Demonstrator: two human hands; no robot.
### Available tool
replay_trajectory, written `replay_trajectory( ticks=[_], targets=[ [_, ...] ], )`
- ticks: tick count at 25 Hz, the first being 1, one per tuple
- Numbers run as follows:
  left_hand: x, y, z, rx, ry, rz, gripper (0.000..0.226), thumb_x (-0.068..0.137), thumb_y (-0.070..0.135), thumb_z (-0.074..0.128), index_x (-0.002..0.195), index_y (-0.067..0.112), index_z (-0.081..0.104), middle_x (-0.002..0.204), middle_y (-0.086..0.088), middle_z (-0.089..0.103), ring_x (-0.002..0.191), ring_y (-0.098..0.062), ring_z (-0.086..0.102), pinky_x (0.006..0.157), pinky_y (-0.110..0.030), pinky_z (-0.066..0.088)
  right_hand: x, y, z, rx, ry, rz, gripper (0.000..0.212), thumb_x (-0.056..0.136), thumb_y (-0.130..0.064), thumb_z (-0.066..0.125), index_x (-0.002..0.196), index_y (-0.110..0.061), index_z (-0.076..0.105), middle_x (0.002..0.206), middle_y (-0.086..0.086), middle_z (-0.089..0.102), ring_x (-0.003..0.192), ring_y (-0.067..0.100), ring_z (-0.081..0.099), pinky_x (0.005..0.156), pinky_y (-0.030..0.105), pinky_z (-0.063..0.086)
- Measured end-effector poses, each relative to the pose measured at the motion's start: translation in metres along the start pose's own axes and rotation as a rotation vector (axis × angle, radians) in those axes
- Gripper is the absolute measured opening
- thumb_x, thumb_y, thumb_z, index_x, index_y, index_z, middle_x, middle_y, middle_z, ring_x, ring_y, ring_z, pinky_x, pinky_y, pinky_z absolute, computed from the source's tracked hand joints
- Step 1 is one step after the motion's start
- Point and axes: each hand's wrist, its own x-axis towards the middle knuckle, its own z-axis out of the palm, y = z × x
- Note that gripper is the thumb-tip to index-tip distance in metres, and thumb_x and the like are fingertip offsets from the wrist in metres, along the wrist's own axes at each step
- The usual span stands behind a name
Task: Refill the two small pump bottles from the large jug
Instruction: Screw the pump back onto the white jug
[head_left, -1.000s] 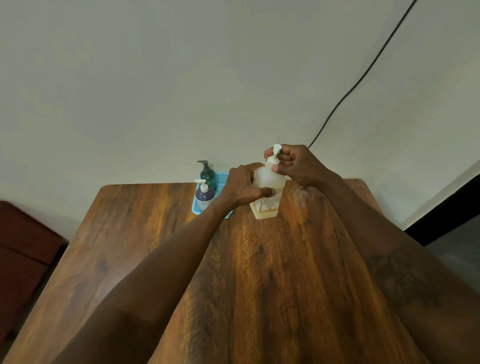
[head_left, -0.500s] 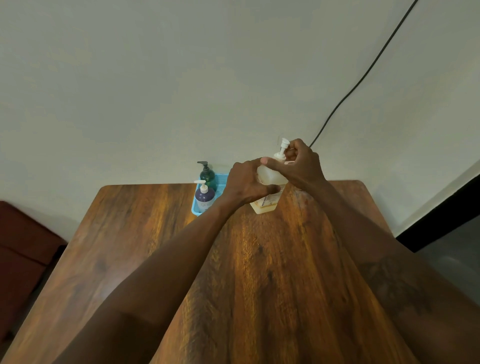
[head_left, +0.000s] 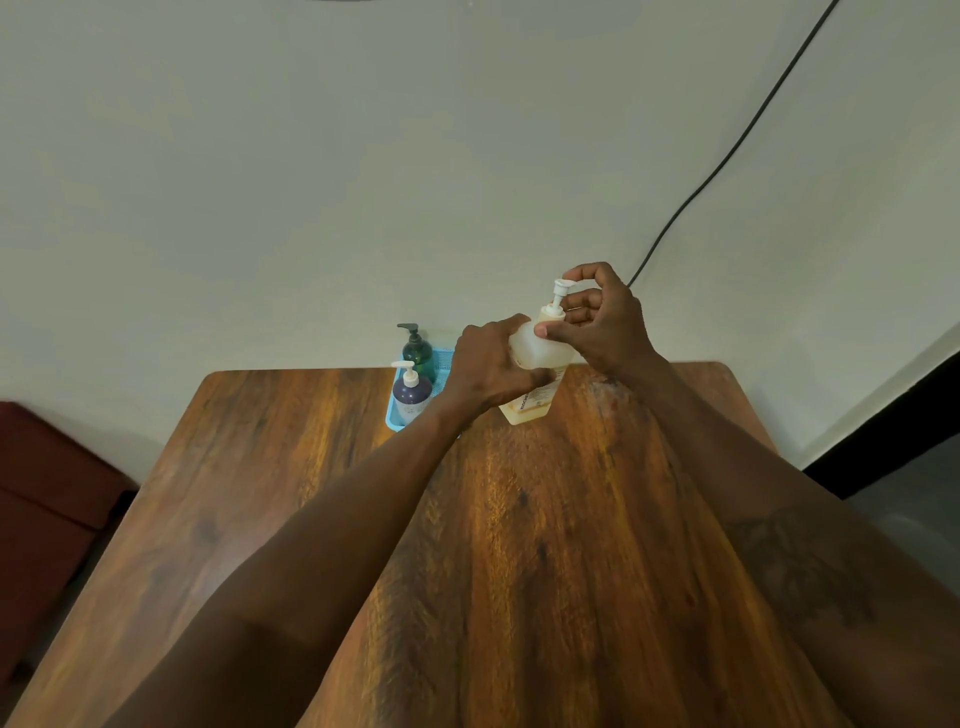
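The large pale jug (head_left: 531, 349) with a white pump top (head_left: 560, 290) stands tilted at the far edge of the wooden table (head_left: 519, 545). My left hand (head_left: 493, 366) grips its body. My right hand (head_left: 602, 322) is closed around the jug's neck and pump collar, fingers curled by the pump. Two small pump bottles stand in a blue tray (head_left: 395, 418) to the left: a purple one (head_left: 411, 392) in front and a dark green one (head_left: 418, 349) behind.
A pale wall rises right behind the table. A black cable (head_left: 727, 156) runs down it to the right of my hands. A dark red seat (head_left: 47, 519) sits at the left, beyond the table's edge.
The jug has tipped and shifted slightly right. My right hand has turned around the pump collar and risen, so the pump head now stands clear above my fingers. My left hand kept its hold.
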Motion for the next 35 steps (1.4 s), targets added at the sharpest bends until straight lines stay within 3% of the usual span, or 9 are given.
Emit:
replay_trajectory(
  ticks=[4,8,17,19,21,23,25,28,35],
  targets=[
    [0.002,0.001,-0.001,0.002,-0.03,0.005,0.075,0.066,0.065,0.076,0.126,0.021,0.069,0.112,-0.002,0.077,0.089,-0.019,0.072,0.08,-0.039,0.06,-0.002,0.0,0.009,-0.01,0.013,-0.001,0.07,0.075,-0.019,0.088,0.131,-0.017,0.045,0.114,0.001,0.068,0.091,0.008,0.071,0.083,0.021,0.058],
    [0.0,-0.005,-0.007,-0.142,-0.135,-0.015,0.069,0.067,0.056,0.081,0.125,0.02,0.069,0.116,-0.001,0.075,0.096,-0.019,0.073,0.083,-0.035,0.062,-0.002,0.003,-0.001,0.152,-0.178,0.016,0.068,0.082,0.0,0.078,0.137,-0.02,0.042,0.12,0.007,0.072,0.106,0.015,0.072,0.092,0.036,0.059],
    [0.006,-0.006,-0.015,-0.256,-0.323,-0.069,0.078,0.068,0.055,0.081,0.135,0.019,0.062,0.129,0.001,0.07,0.11,-0.021,0.07,0.091,-0.036,0.061,0.008,-0.004,-0.023,0.226,-0.492,0.046,0.072,0.09,0.005,0.07,0.149,-0.022,0.038,0.135,0.007,0.065,0.122,0.017,0.064,0.092,0.03,0.057],
    [0.005,-0.002,-0.015,-0.207,-0.27,-0.043,0.081,0.066,0.06,0.077,0.135,0.019,0.063,0.127,0.0,0.071,0.105,-0.021,0.071,0.088,-0.035,0.062,0.007,-0.007,-0.016,0.068,-0.407,0.031,0.076,0.085,-0.017,0.081,0.149,-0.026,0.041,0.136,0.002,0.063,0.118,0.015,0.065,0.094,0.028,0.057],
    [0.006,0.0,-0.016,-0.16,-0.202,-0.019,0.081,0.066,0.059,0.077,0.135,0.019,0.064,0.126,-0.002,0.072,0.101,-0.021,0.072,0.085,-0.034,0.062,0.007,-0.009,-0.008,-0.146,-0.141,-0.019,0.072,0.074,-0.047,0.087,0.134,-0.024,0.055,0.116,-0.004,0.07,0.098,0.01,0.068,0.085,0.021,0.057],
    [0.007,0.0,-0.017,-0.116,-0.154,0.003,0.079,0.066,0.059,0.078,0.133,0.02,0.066,0.123,-0.002,0.073,0.099,-0.02,0.072,0.085,-0.035,0.062,0.009,-0.011,-0.005,-0.283,0.032,-0.062,0.061,0.068,-0.055,0.087,0.114,-0.021,0.066,0.09,-0.008,0.071,0.077,0.006,0.067,0.073,0.015,0.053],
    [0.007,-0.002,-0.017,-0.082,-0.147,0.017,0.078,0.065,0.061,0.078,0.13,0.02,0.067,0.12,-0.002,0.074,0.097,-0.02,0.071,0.085,-0.039,0.061,0.011,-0.01,-0.005,-0.285,-0.008,-0.082,0.044,0.073,-0.044,0.087,0.104,-0.016,0.074,0.084,-0.008,0.071,0.073,0.005,0.066,0.076,0.025,0.058],
    [0.005,-0.002,-0.017,-0.115,-0.152,-0.012,0.077,0.065,0.059,0.079,0.129,0.018,0.065,0.122,-0.003,0.073,0.1,-0.021,0.07,0.089,-0.04,0.06,0.012,-0.008,-0.011,-0.1,-0.187,-0.024,0.032,0.085,-0.016,0.078,0.117,-0.016,0.072,0.108,-0.005,0.073,0.097,0.008,0.069,0.092,0.037,0.059],
    [0.0,0.003,-0.017,-0.159,-0.103,-0.016,0.072,0.066,0.057,0.082,0.126,0.02,0.068,0.117,-0.002,0.075,0.097,-0.019,0.071,0.086,-0.041,0.061,0.01,-0.008,-0.016,-0.014,-0.289,-0.044,0.056,0.091,-0.002,0.067,0.141,-0.02,0.052,0.123,0.0,0.07,0.113,0.006,0.066,0.091,0.023,0.056]
  ],
)
